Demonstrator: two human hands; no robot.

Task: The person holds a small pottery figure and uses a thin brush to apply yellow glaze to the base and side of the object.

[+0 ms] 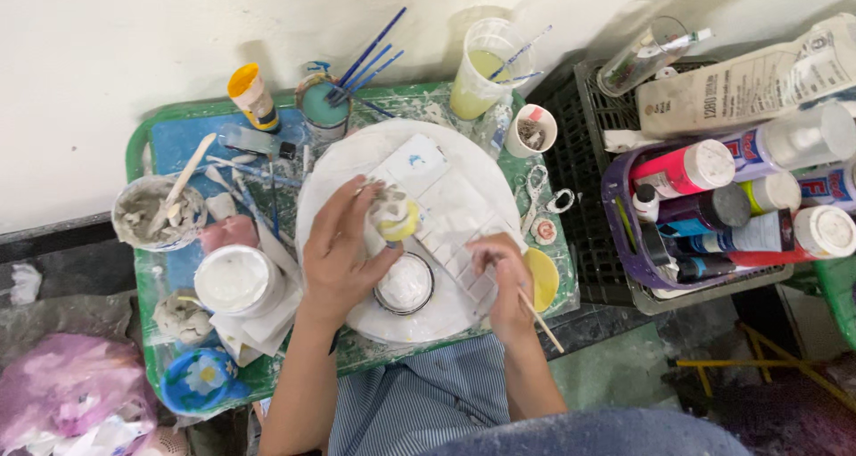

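Observation:
My left hand (pixel 343 242) grips a small clay figure (pixel 393 213), grey and white on top, yellow at its base, held over a round white turntable (pixel 339 166). Holding a thin wooden-handled brush (pixel 540 320), my right hand (pixel 502 276) rests its tip near a white tile sheet (pixel 446 193) lying on the turntable. An open jar of white paint (pixel 405 283) stands on the turntable between both hands.
A green tray (pixel 143 135) carries a white-lidded tub (pixel 234 280), a bowl of grey clay (pixel 156 213), a yellow-capped bottle (pixel 252 95), cups with brushes (pixel 323 99), and a yellowish water cup (pixel 480 71). A basket of paint bottles (pixel 713 206) sits right.

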